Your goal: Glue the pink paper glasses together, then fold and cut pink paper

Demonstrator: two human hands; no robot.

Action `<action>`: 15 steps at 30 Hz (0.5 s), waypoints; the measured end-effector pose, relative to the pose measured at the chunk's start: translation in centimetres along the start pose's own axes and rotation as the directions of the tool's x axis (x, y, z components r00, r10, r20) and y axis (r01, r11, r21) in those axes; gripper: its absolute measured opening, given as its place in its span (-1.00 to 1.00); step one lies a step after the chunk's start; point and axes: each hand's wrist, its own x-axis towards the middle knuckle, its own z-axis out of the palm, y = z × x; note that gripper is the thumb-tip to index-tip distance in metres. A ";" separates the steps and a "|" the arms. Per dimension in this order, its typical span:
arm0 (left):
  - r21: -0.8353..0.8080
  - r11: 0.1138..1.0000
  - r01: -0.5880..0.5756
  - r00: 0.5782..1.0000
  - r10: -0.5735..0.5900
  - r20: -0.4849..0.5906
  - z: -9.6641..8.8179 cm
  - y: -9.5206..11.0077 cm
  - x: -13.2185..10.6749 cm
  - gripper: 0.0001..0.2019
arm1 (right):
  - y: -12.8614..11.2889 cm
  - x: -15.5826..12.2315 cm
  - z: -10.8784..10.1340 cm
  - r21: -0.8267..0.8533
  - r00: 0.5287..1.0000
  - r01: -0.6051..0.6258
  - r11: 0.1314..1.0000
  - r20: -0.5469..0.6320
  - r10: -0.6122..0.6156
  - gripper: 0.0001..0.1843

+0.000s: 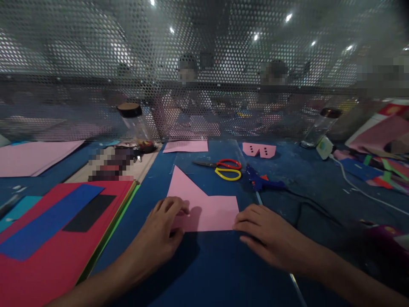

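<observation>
A pink sheet of paper (207,213), with a pointed peak at its upper left, lies flat on the blue table in front of me. Over its left end rests my left hand (169,219), fingers curved and apart, the thumb near the lower edge. My right hand (260,228) touches the sheet's right edge with its fingertips, and its thumb is held apart from the fingers. Just beyond the paper lie scissors (228,168) with one red and one yellow handle. A blue glue gun (260,181) is to their right, above my right hand.
Red card sheets (108,204) carrying blue and black strips are stacked at left. A glass jar (140,132) and a glass bottle (321,128) stand near the perforated metal screen (223,106). A pink cut-out (259,150) lies at the back; a white cable (361,187) runs at right.
</observation>
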 end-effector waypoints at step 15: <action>-0.011 1.000 0.023 1.000 -0.023 -0.017 -1.8 -3.6 -1.8 -0.68 | 0.3 0.0 0.2 0.013 1.000 0.006 1.000 0.000 -0.006 -0.72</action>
